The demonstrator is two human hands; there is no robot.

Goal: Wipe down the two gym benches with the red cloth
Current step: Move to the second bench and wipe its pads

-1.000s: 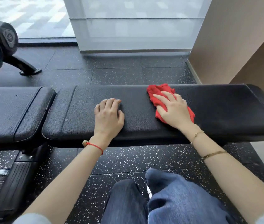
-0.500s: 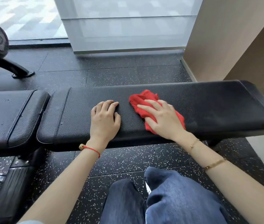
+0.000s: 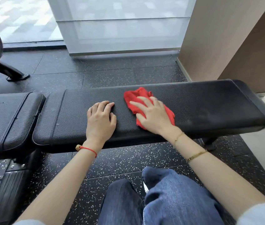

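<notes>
Left hand (image 3: 101,121) wearing red string bracelet (image 3: 88,149) with small tan bead. Right hand (image 3: 154,116) wearing two thin gold bracelets (image 3: 196,155) (one nearer wrist). Pale sleeve cuffs showing; legs wearing blue jeans (image 3: 169,200).

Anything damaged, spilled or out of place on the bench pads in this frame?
Nothing serious. The long pad has small pale scuffs near its left end, and the shorter pad shows similar marks. The right hand presses the red cloth flat; the left hand rests beside it.
</notes>
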